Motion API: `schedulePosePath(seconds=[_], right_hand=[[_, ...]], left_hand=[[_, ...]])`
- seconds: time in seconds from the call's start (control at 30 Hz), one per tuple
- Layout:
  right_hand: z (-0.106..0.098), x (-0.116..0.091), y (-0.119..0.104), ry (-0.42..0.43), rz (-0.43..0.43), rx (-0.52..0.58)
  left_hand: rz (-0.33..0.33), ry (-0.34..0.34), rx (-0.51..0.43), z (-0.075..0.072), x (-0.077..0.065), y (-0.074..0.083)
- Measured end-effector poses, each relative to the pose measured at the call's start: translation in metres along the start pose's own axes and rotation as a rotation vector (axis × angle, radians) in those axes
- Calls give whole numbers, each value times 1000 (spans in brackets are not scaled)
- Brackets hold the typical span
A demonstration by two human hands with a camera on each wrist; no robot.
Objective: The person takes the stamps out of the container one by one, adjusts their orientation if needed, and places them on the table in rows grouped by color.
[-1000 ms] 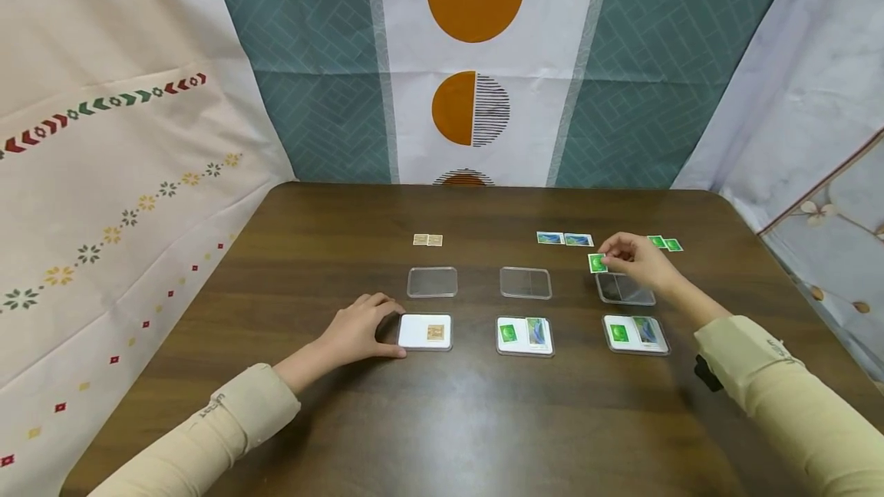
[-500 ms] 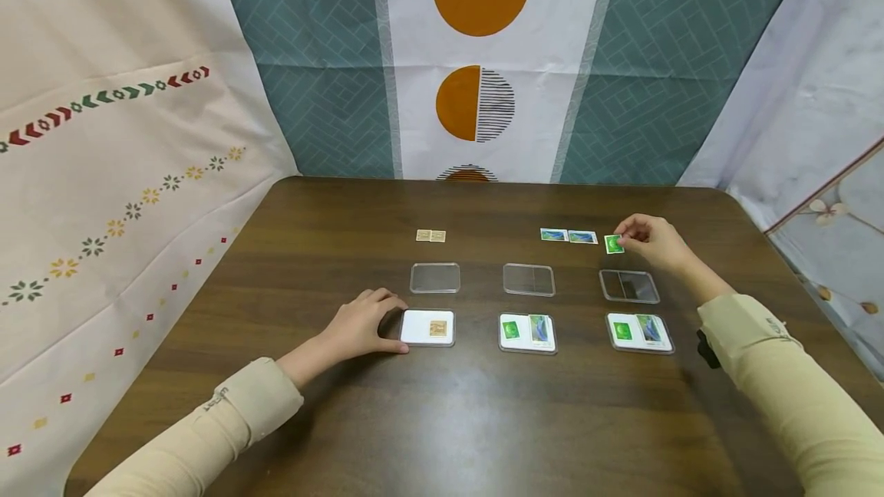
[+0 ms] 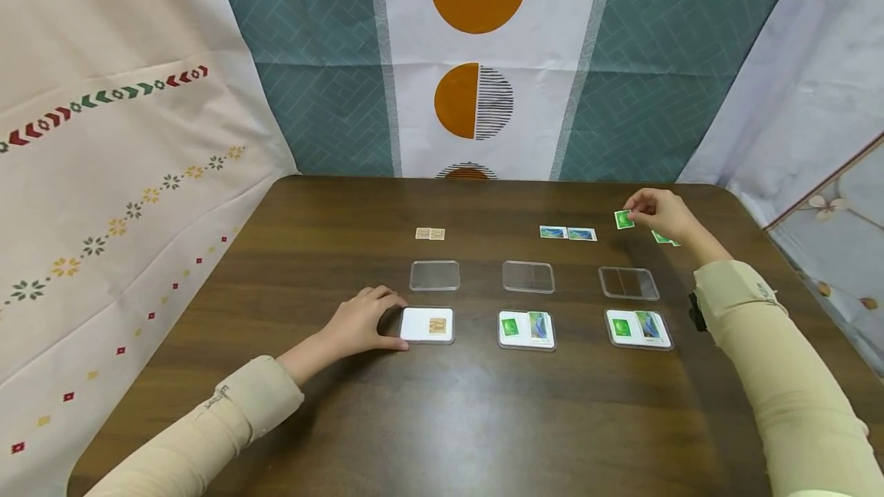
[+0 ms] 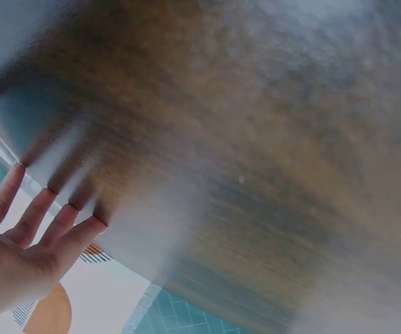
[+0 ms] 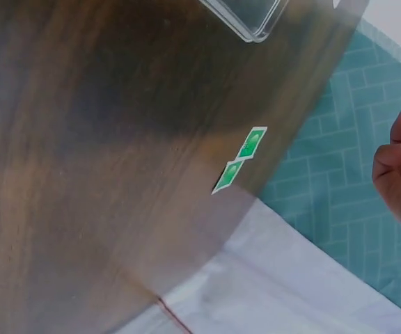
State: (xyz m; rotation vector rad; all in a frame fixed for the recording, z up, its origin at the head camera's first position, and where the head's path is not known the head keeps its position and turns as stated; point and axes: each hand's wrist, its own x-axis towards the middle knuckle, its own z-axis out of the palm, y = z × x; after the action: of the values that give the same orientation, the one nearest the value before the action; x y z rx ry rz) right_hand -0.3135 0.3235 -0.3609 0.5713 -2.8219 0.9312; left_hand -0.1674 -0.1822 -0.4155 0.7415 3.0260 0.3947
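In the head view my right hand pinches a small green stamp by its edge, above the back right of the table. Just below that hand lie two more green stamps, end to end in the right wrist view and partly covered by the hand in the head view. My left hand rests on the table, thumb and fingertips at the left corners of a clear case with a white insert and a tan stamp. Its fingers look fairly straight in the left wrist view, where the case is hidden.
Two similar white-lined cases each hold a green and a blue stamp. Behind the row stand clear lids. Farther back lie two tan stamps and two blue stamps on the brown table.
My right hand has moved from above the right clear lid toward the back of the table, taking the green stamp along. The left hand stays at its case.
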Motion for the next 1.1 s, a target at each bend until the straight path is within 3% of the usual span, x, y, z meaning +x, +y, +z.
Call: schedulePosePath(seconds=[0.27, 0.57, 1.1], right_hand=[[3, 3, 17, -71, 87, -70], [-5, 1, 33, -94, 84, -161], [-2, 0, 47, -74, 191, -214]], left_hand=[[-21, -1, 1, 4, -5, -2], [-5, 19, 4, 4, 0, -1], [8, 24, 8, 4, 1, -2]])
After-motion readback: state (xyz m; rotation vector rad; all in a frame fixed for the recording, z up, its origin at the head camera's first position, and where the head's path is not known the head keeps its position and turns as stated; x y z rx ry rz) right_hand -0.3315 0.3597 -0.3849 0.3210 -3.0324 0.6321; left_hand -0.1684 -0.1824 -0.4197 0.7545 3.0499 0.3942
